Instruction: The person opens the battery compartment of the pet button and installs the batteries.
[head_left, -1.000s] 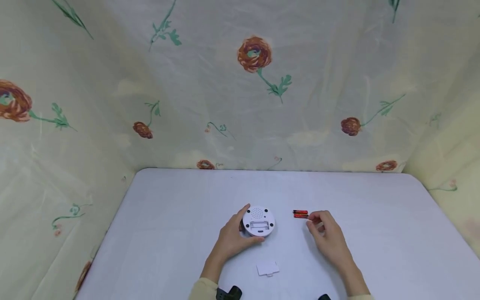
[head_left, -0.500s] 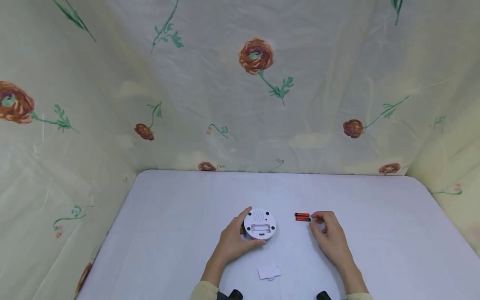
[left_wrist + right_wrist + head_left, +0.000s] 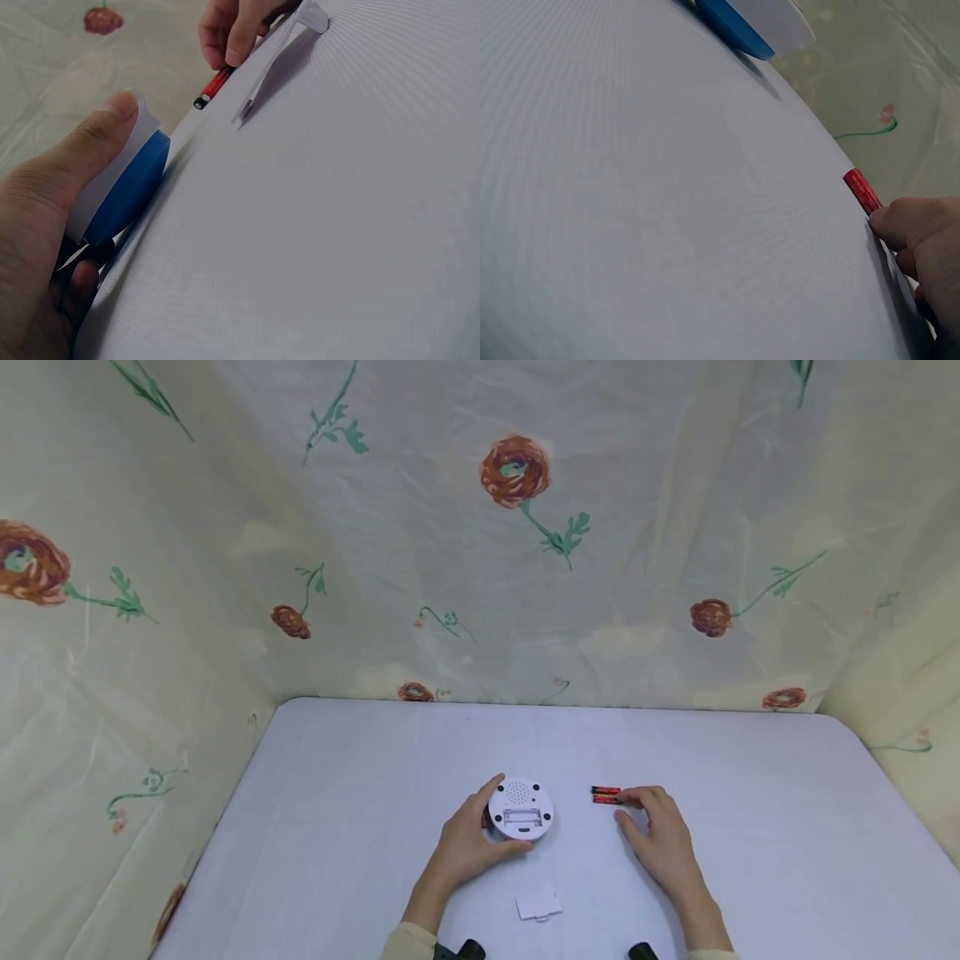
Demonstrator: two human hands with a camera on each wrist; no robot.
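My left hand (image 3: 467,843) grips a round white device (image 3: 517,792) from its left side, thumb at the near edge and fingers round the far edge. Its underside faces up, with a perforated speaker patch, dark feet and an uncovered battery compartment (image 3: 522,817) with nothing in it. A blue body (image 3: 131,187) shows below the white in the left wrist view. Two red-and-black batteries (image 3: 606,799) lie side by side to the right. At their right end is my right hand (image 3: 660,831), index fingertip on the nearer battery, thumb held apart below.
A white battery cover (image 3: 537,906) with a small tab lies on the white-covered table (image 3: 360,827) in front of the device. Flower-printed cloth (image 3: 420,527) hangs behind the table and at both sides.
My right hand has shifted slightly left, its index fingertip now over the battery's end and its thumb farther from the index. The left hand still holds the device in place.
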